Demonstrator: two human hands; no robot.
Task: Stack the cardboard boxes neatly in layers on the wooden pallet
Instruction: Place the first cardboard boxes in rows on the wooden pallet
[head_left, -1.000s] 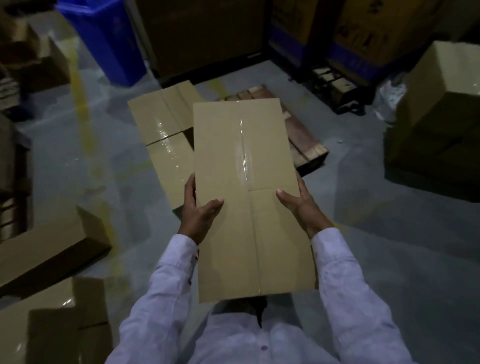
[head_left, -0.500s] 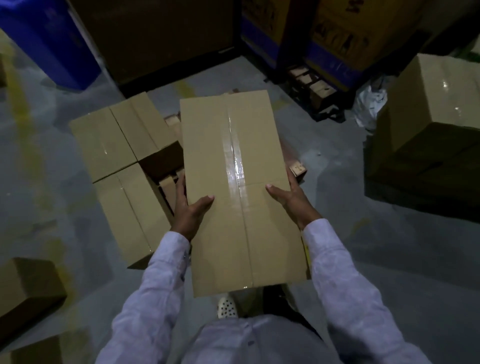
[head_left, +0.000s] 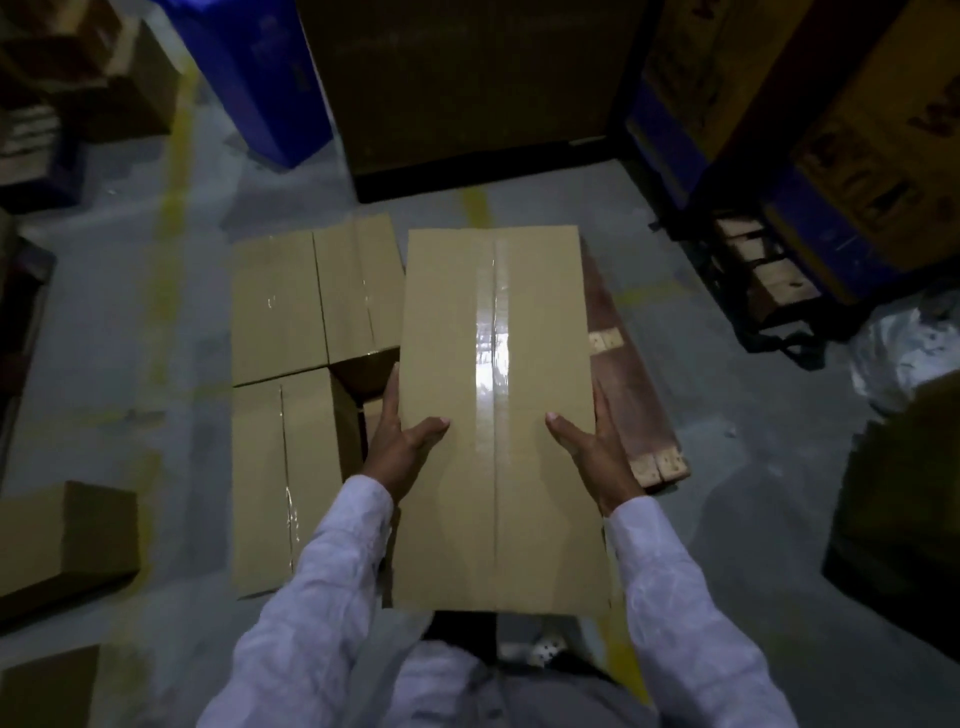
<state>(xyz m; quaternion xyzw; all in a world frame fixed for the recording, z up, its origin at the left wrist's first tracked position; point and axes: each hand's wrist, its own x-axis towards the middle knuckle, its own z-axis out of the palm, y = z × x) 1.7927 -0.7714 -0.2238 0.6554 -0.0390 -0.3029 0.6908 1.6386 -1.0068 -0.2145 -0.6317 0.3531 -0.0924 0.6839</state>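
Head cam: L hand (head_left: 400, 452) & R hand (head_left: 597, 454) each grip a long side of the taped box (head_left: 493, 405), thumbs on top, holding it level over the pallet (head_left: 631, 410). Two boxes (head_left: 306, 301) already lie on its left half; bare wood shows at right, prob. the slot it's aimed at.

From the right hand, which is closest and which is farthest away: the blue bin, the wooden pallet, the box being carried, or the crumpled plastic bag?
In the head view:
1. The carried box: the right hand grips its right edge.
2. The wooden pallet: just beyond the hand, on its right.
3. The plastic bag: on the floor, far right.
4. The blue bin: far back, on the left.
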